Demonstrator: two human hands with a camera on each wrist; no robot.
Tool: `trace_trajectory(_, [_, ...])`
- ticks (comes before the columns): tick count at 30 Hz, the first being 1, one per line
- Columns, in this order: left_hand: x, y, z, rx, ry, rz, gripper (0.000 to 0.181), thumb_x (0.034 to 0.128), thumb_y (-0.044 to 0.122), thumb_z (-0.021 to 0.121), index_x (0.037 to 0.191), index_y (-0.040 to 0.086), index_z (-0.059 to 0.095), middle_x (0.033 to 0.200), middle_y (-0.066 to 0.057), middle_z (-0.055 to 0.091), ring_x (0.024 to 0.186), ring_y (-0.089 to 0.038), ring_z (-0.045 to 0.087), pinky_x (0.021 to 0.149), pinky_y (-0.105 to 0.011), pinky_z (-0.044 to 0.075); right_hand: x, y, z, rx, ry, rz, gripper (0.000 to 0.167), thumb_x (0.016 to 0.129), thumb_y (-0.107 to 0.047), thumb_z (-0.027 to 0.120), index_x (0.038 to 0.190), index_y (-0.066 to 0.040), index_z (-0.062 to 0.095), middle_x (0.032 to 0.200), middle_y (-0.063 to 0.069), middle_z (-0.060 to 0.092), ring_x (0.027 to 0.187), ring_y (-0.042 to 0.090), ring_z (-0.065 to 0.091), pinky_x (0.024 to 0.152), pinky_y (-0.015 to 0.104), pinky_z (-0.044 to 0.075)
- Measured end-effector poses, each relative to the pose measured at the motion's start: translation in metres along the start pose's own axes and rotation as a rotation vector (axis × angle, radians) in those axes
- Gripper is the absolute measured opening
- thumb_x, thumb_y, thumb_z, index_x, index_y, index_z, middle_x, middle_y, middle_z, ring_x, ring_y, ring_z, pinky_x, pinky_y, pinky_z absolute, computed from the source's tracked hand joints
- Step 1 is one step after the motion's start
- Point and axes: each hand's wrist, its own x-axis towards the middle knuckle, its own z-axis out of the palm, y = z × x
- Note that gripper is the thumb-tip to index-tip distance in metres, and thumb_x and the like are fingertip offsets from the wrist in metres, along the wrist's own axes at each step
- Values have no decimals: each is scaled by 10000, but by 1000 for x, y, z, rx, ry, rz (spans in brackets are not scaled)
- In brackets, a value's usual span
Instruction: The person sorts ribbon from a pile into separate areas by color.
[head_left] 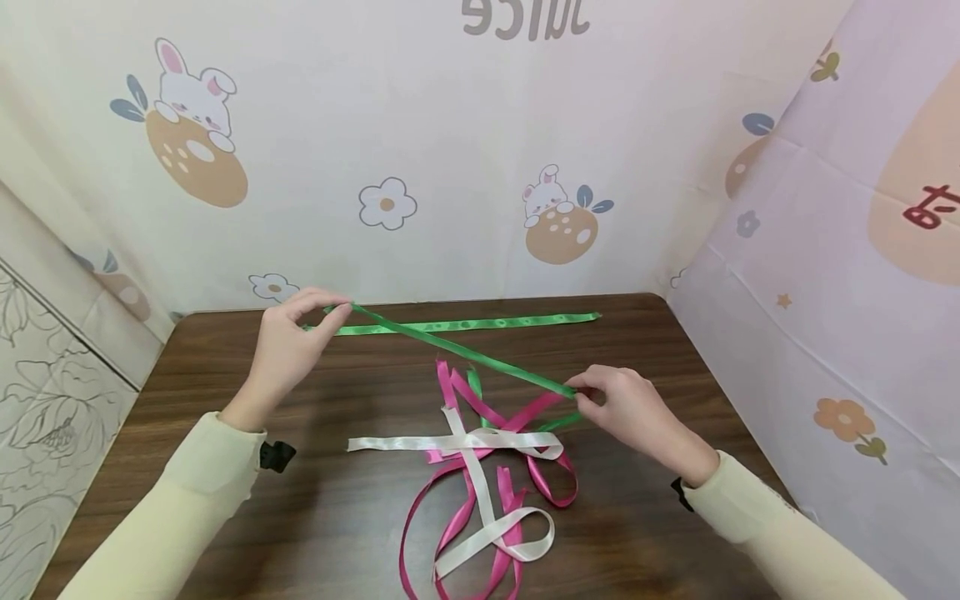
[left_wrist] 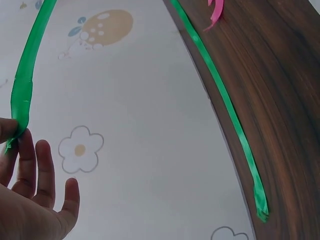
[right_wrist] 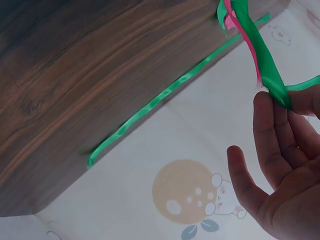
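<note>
A green satin ribbon [head_left: 461, 349] slants through the air between my two hands. My left hand [head_left: 294, 337] pinches it near one end between thumb and index finger; a short tip pokes out below the pinch in the left wrist view. Lower and to the right, my right hand [head_left: 630, 406] pinches the same ribbon between thumb and fingers. A pink strip [right_wrist: 254, 52] runs alongside the green one [right_wrist: 263, 55] to the fingertips in the right wrist view; whether it is held I cannot tell. Below lies a loose pile of pink ribbons [head_left: 504, 560] and white ribbons [head_left: 401, 444].
Another green ribbon [head_left: 495, 323] lies stretched flat along the back edge of the brown wooden table [head_left: 315, 500]. A pale curtain [head_left: 450, 108] with rabbit and flower prints hangs close behind the table, and another stands at the right side.
</note>
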Motion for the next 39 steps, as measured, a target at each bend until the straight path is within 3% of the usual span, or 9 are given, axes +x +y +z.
trace_trajectory(5, [-3, -5, -7, -9, 12, -37, 173, 984, 281, 709, 1074, 169, 805, 963, 315, 648, 952, 6, 588, 831, -111, 455, -2, 2, -6, -9, 20, 8, 185, 899, -30, 706, 1044, -108, 790, 878, -22, 726, 606, 15, 483, 471, 207, 345])
trace_trajectory(13, [-8, -14, -21, -9, 61, -132, 303, 969, 389, 716, 1114, 134, 792, 1037, 296, 641, 1049, 30, 568, 893, -108, 428, -3, 3, -17, 4, 33, 31, 194, 894, -7, 679, 1019, -107, 788, 896, -20, 731, 691, 49, 569, 495, 214, 371])
trace_trajectory(28, [-13, -45, -38, -25, 89, -202, 315, 977, 352, 712, 1183, 122, 774, 1075, 328, 649, 1017, 64, 567, 817, -72, 441, -11, 3, -43, -41, 65, 25, 210, 880, -13, 709, 1013, -156, 787, 912, -17, 761, 698, 49, 569, 573, 228, 372])
trace_trajectory(33, [-14, -50, -43, -32, 107, -228, 316, 977, 361, 711, 1191, 137, 772, 1034, 333, 661, 927, 20, 538, 750, -116, 421, -14, 4, -49, -51, 85, 1, 232, 865, 7, 717, 1000, -166, 791, 905, -57, 754, 723, 31, 599, 608, 223, 406])
trace_trajectory(39, [-14, -56, -49, -44, 126, -276, 325, 974, 384, 709, 1199, 159, 770, 1024, 339, 655, 929, 7, 526, 723, -135, 420, -17, 7, -55, -61, 128, -35, 251, 840, 42, 720, 968, -160, 794, 876, -69, 737, 709, -9, 566, 604, 210, 415])
